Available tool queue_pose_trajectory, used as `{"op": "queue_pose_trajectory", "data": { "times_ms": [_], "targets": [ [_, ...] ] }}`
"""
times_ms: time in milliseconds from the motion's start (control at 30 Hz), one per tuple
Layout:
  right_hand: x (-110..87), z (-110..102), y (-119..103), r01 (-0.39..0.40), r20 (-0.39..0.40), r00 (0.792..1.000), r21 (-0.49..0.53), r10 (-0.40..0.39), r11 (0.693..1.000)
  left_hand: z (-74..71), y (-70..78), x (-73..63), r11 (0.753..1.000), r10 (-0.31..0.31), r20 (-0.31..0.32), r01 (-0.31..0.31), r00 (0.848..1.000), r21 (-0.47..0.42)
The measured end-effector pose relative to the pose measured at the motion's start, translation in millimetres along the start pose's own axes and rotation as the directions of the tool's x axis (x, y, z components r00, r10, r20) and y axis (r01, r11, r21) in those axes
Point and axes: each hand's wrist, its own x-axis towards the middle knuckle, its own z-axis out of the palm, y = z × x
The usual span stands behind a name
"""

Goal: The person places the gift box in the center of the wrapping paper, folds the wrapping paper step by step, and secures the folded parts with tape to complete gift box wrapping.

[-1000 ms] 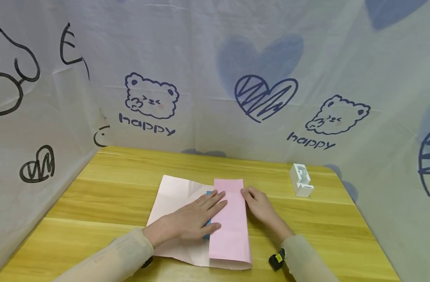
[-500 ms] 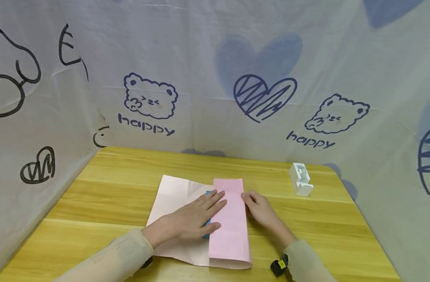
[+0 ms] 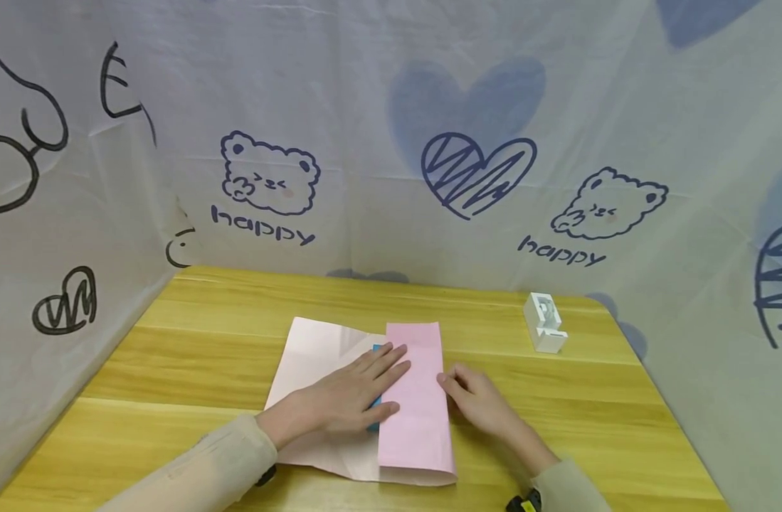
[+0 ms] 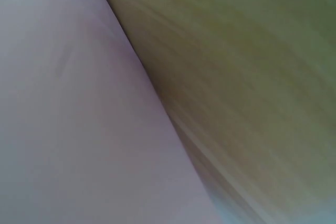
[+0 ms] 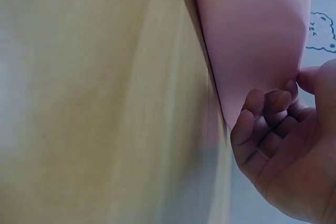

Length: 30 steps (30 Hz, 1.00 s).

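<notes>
A sheet of pink paper (image 3: 413, 427), paler on its other face (image 3: 323, 348), lies on the table with its right part folded over to the left. A flat blue item (image 3: 376, 419) shows in a strip along the flap's left edge, mostly hidden under the flap and hand. My left hand (image 3: 342, 398) lies spread across the blue item and the flap, pressing with straight fingers. At the fold on the right, my right hand (image 3: 483, 405) pinches the paper's edge between thumb and curled forefinger. The right wrist view shows that thumb (image 5: 310, 78) right at the pink edge.
A white tape dispenser (image 3: 546, 323) stands near the back right corner of the wood-grain table (image 3: 192, 341). White cloth with blue drawings (image 3: 365, 178) hangs behind and beside the table.
My right hand has slid down the fold toward me, from near the paper's far corner. My left hand stays in place on the flap.
</notes>
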Motion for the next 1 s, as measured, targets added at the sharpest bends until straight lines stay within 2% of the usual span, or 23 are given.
{"op": "queue_pose_trajectory", "data": {
  "times_ms": [133, 367, 733, 1000],
  "targets": [
    [-9.9, 1, -1, 0.006, 0.027, 1.0, 0.01, -0.006, 1.0, -1.3, 0.3, -0.1, 1.0, 0.007, -0.004, -0.007, 1.0, -0.007],
    [-28.0, 1, -5, 0.036, 0.065, 0.997, -0.051, -0.032, 0.998, 0.6, -0.3, -0.3, 1.0, 0.013, -0.029, -0.014, 0.999, -0.01],
    [-61.0, 3, -9, 0.041, 0.152, 0.988, 0.014, -0.042, 0.999, -1.1, 0.2, -0.8, 1.0, -0.008, -0.006, 0.008, 1.0, 0.008],
    [-68.1, 7, -9, -0.015, 0.141, 0.99, 0.105, 0.0, 0.994, -1.7, 1.8, 0.0, 1.0, -0.004, -0.007, 0.004, 1.0, 0.009]
  ]
}}
